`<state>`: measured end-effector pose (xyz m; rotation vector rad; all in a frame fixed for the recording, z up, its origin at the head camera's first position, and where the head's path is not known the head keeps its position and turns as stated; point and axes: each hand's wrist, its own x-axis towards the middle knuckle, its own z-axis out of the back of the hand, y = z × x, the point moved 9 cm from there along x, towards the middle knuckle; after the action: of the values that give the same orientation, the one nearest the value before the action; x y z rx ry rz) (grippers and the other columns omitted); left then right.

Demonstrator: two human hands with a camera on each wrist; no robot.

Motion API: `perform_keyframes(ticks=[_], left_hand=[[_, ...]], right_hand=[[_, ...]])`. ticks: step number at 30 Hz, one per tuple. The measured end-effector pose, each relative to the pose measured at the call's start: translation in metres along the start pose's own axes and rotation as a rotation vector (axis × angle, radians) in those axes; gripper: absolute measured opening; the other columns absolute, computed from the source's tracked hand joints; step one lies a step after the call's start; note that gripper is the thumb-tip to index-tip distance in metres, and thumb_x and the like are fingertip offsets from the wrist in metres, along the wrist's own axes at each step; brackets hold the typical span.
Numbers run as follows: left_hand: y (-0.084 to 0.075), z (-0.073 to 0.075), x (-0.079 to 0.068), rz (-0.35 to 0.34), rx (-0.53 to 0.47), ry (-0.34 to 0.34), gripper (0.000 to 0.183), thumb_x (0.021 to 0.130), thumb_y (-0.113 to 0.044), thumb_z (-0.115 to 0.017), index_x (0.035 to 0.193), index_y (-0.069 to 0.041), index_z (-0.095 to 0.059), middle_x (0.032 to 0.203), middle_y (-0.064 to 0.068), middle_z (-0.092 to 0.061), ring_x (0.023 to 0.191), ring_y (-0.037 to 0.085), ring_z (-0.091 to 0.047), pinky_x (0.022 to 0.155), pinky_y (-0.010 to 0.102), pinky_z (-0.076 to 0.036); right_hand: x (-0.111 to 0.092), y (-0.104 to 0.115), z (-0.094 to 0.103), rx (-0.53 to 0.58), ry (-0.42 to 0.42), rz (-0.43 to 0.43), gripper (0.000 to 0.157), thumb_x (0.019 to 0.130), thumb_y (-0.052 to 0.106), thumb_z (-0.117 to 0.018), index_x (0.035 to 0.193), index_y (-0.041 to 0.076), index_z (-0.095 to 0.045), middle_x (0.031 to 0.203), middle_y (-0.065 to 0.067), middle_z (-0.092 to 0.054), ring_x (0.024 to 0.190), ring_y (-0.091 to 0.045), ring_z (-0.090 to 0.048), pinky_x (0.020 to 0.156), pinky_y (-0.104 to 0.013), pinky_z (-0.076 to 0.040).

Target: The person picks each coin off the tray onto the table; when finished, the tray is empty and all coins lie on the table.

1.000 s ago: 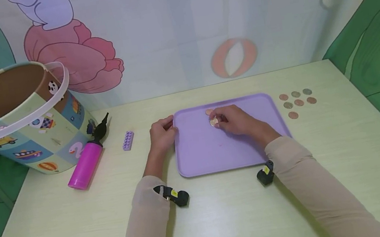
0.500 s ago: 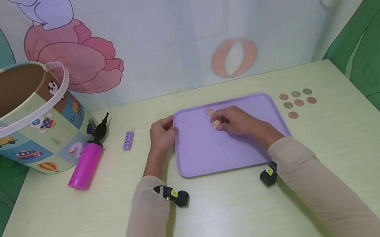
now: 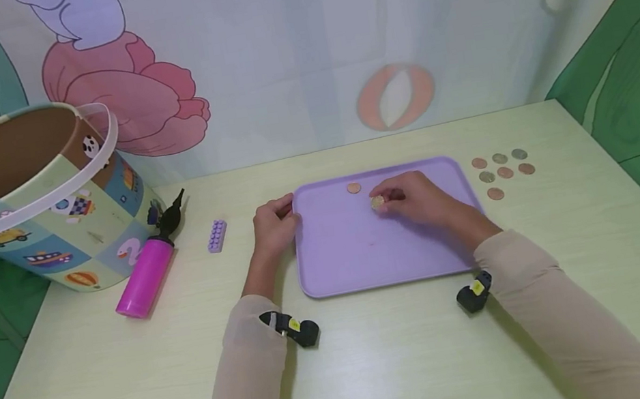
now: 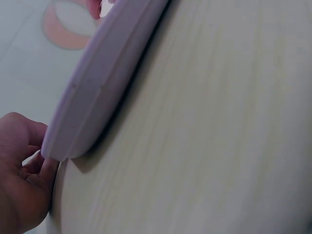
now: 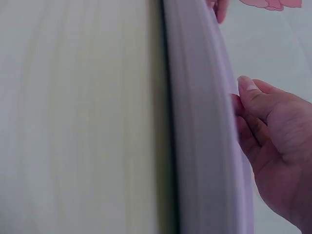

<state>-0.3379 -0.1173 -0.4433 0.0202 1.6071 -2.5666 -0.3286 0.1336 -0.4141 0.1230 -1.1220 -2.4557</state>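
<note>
A shallow purple tray [image 3: 341, 258] lies on the table in the head view. At its left edge my left hand [image 3: 273, 228] grips the rim; the left wrist view has the thumb and fingers of that hand [image 4: 24, 175] at the tray's corner. Over the tray's middle, my right hand [image 3: 413, 198] pinches a gold-coloured coin [image 3: 378, 202] between thumb and fingers. One copper-coloured coin [image 3: 353, 187] lies flat near the tray's back edge. The right wrist view shows the right hand [image 5: 278, 131] behind the tray's side, its coin hidden there.
Right of the tray lie several copper and silver coins, one a copper coin [image 3: 496, 194]. Leftward are a purple toy brick [image 3: 216, 236], a pink bottle [image 3: 147, 277] with a black nozzle, and a large patterned bucket [image 3: 69, 223]. A printed curtain [image 3: 274, 61] hangs behind.
My right hand has moved rightward across the tray with the gold-coloured coin, away from the copper-coloured coin, which now shows fully. My left hand has stayed at the tray's edge.
</note>
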Motion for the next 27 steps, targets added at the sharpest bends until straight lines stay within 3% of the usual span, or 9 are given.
perform_keyframes(ticks=[4,11,18,23,26,27], left_hand=[[0.0,0.0,0.001,-0.005,0.001,-0.004,0.048,0.09,-0.001,-0.059,0.138,-0.001,-0.061,0.134,0.02,-0.067,0.125,0.029,-0.065,0.109,0.036,-0.053],[0.001,0.0,0.001,-0.005,-0.005,-0.003,0.048,0.09,0.0,-0.059,0.138,-0.001,-0.061,0.135,0.02,-0.067,0.126,0.029,-0.065,0.11,0.036,-0.053],[0.0,0.001,0.001,-0.012,0.001,-0.008,0.049,0.089,0.0,-0.058,0.138,-0.001,-0.061,0.137,0.02,-0.066,0.126,0.029,-0.065,0.11,0.035,-0.053],[-0.001,0.002,0.001,-0.012,0.008,-0.013,0.049,0.089,0.0,-0.058,0.138,0.0,-0.061,0.137,0.02,-0.065,0.126,0.029,-0.065,0.11,0.036,-0.053],[-0.001,0.001,0.001,-0.01,0.007,-0.013,0.048,0.09,0.0,-0.058,0.138,0.0,-0.061,0.137,0.021,-0.065,0.126,0.03,-0.065,0.11,0.036,-0.053],[-0.001,0.001,0.001,-0.009,0.005,-0.013,0.048,0.09,0.0,-0.058,0.138,0.0,-0.061,0.137,0.021,-0.065,0.126,0.03,-0.065,0.11,0.036,-0.053]], right_hand=[[-0.01,-0.005,0.016,0.012,-0.036,-0.032,0.03,0.09,0.001,-0.073,0.12,-0.005,-0.071,0.099,-0.021,-0.073,0.097,-0.025,-0.069,0.096,-0.038,-0.06],[-0.032,-0.022,0.052,0.02,-0.097,-0.097,0.035,0.091,0.004,-0.073,0.123,-0.007,-0.069,0.101,-0.025,-0.071,0.086,0.005,-0.061,0.079,-0.002,-0.049],[-0.06,-0.05,0.088,-0.019,-0.141,-0.219,0.04,0.092,0.012,-0.073,0.13,0.0,-0.068,0.117,-0.025,-0.071,0.089,0.015,-0.057,0.078,0.003,-0.046],[-0.079,-0.071,0.106,-0.048,-0.156,-0.276,0.043,0.094,0.015,-0.072,0.134,0.001,-0.065,0.128,-0.025,-0.069,0.088,0.019,-0.055,0.073,-0.004,-0.051],[-0.09,-0.082,0.115,-0.03,-0.181,-0.274,0.044,0.095,0.015,-0.071,0.136,0.002,-0.063,0.12,-0.021,-0.072,0.083,0.017,-0.059,0.072,-0.005,-0.052],[-0.093,-0.084,0.118,-0.029,-0.192,-0.269,0.045,0.095,0.015,-0.071,0.137,0.003,-0.063,0.115,-0.014,-0.074,0.084,0.019,-0.059,0.074,-0.004,-0.051]])
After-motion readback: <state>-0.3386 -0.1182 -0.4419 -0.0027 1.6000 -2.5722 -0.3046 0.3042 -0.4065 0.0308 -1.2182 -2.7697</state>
